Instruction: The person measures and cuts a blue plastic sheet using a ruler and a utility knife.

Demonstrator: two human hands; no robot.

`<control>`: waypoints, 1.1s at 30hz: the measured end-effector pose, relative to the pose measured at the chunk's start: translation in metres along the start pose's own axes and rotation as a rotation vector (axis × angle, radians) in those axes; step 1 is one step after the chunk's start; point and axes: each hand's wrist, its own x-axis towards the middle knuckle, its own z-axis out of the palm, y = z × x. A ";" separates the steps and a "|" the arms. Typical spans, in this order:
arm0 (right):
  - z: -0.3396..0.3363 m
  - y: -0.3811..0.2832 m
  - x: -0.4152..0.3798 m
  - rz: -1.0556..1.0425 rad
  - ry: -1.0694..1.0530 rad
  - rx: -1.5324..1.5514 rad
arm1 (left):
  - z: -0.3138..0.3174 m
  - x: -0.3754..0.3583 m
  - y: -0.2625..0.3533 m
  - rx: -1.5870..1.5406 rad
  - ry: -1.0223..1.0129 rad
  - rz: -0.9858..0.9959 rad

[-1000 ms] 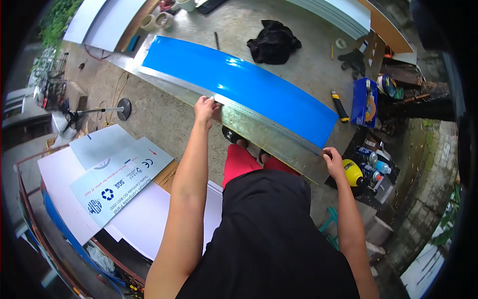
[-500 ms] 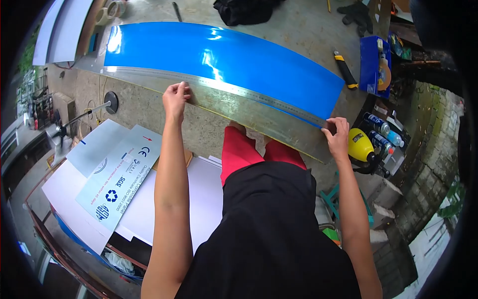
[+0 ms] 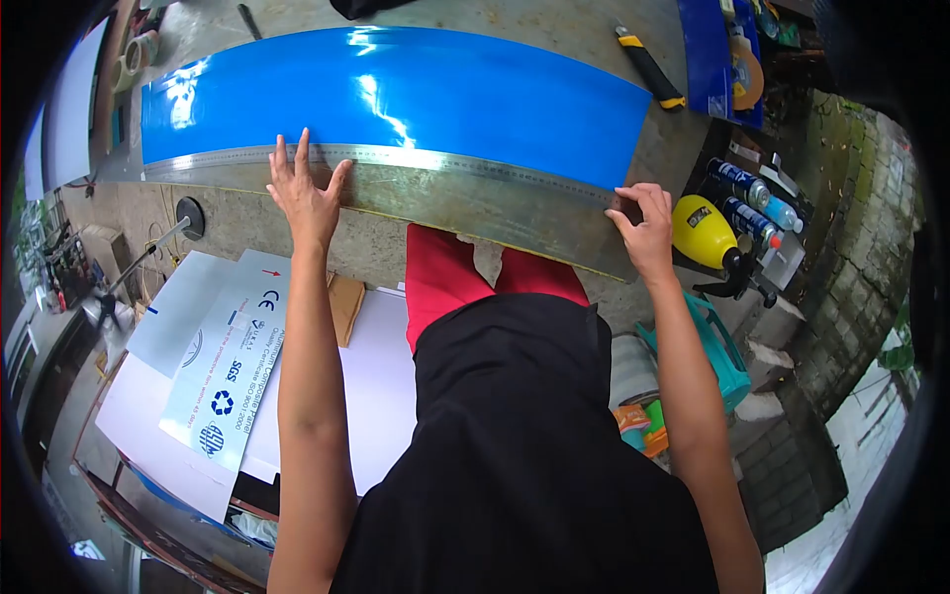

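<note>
A long blue sheet point(image 3: 396, 94) lies on the worktable point(image 3: 455, 210), with a metal ruler point(image 3: 416, 158) along its near edge. My left hand point(image 3: 309, 188) rests on the ruler left of its middle, fingers spread and fingertips reaching the blue sheet. At the ruler's right end, my right hand point(image 3: 648, 223) has its thumb and forefinger pinched on the ruler beside the sheet's lower right corner.
A yellow-black cutter point(image 3: 650, 69) lies beyond the sheet's right end, near a blue tray point(image 3: 705, 59) with tape. Right of the table are a yellow spray bottle point(image 3: 705, 233) and several cans. Printed panels point(image 3: 223, 346) lie at lower left.
My left hand has opened from closed fingers and now lies spread on the ruler. The ruler sits closer along the sheet's edge at the right. The whole view has shifted.
</note>
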 end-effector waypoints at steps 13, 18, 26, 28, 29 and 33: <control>0.009 0.005 -0.008 -0.013 0.103 0.001 | 0.009 0.002 -0.008 0.000 -0.004 -0.027; 0.013 0.008 -0.013 -0.030 0.142 -0.055 | 0.008 0.001 -0.008 -0.004 -0.008 -0.029; 0.015 0.013 -0.016 -0.003 0.143 0.007 | 0.004 0.001 -0.005 0.060 0.007 0.039; 0.017 0.014 -0.017 -0.015 0.162 -0.001 | 0.004 0.002 -0.009 0.071 0.010 0.064; 0.018 0.014 -0.018 -0.007 0.163 -0.001 | 0.005 0.003 -0.011 0.079 0.018 0.086; 0.023 0.016 -0.019 -0.011 0.211 0.000 | 0.008 0.004 -0.015 0.026 0.030 0.093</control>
